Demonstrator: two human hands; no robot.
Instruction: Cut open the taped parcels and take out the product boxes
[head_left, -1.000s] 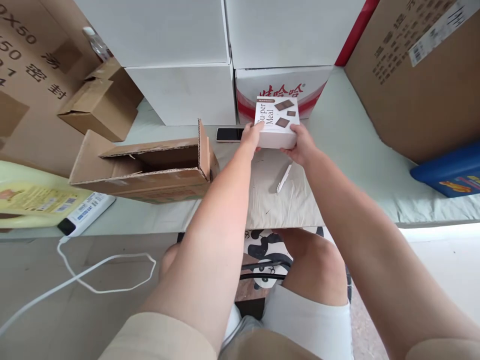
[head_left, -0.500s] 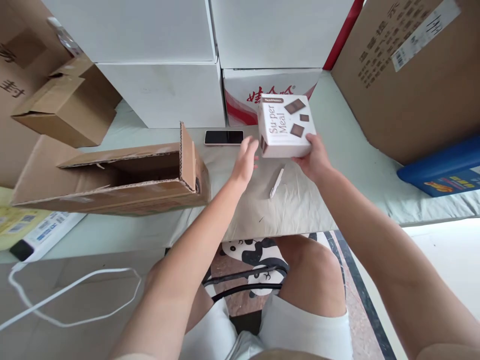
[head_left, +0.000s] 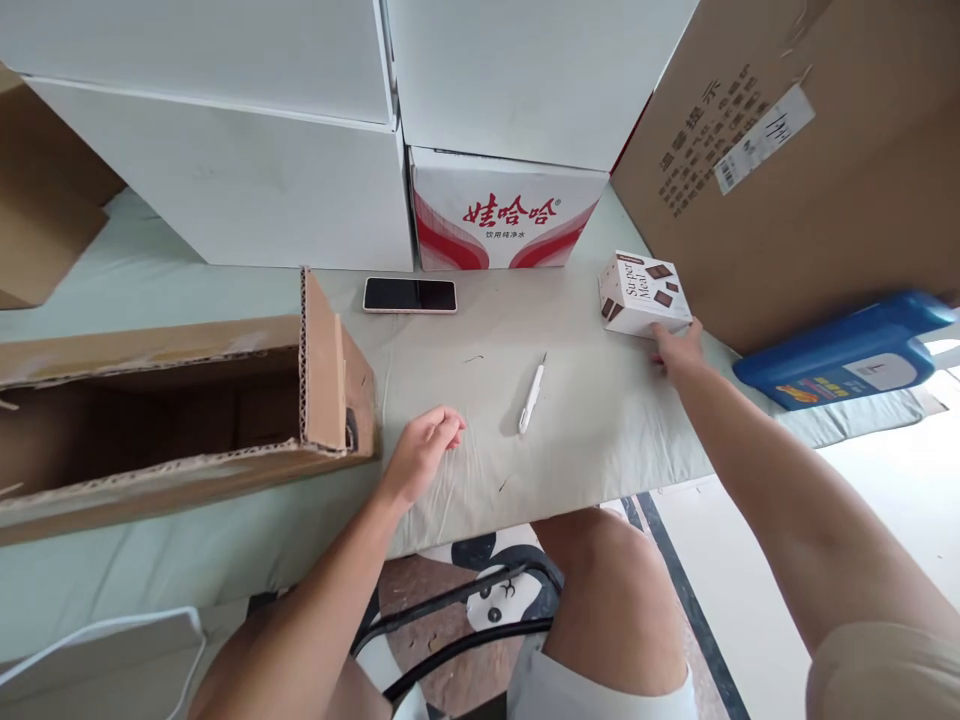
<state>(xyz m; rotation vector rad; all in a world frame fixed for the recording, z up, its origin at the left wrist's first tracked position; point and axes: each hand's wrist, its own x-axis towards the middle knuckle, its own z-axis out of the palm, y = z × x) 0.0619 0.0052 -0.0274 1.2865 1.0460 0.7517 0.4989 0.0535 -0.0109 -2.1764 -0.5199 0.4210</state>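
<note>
At the right of the table, the white Super Meal box (head_left: 646, 290) rests beside the big brown carton, and my right hand (head_left: 677, 350) grips its near side. Near the table's front edge is my left hand (head_left: 426, 447), its fingers curled together; what they hold, if anything, is hidden. A slim white pen-like tool (head_left: 532, 397) lies between my hands on the cloth. Further back, a black-screened phone (head_left: 410, 295) lies flat.
An open cardboard box (head_left: 322, 370) stands at the left. White cartons (head_left: 300, 190) and a red-and-white carton (head_left: 510, 215) line the back. The large brown carton (head_left: 795, 200) and a blue bottle (head_left: 844, 360) stand at the right.
My right hand has carried the white box to the right and down beside the big carton. My left hand has drawn back toward me and its fingers have curled. The view has shifted rightward.
</note>
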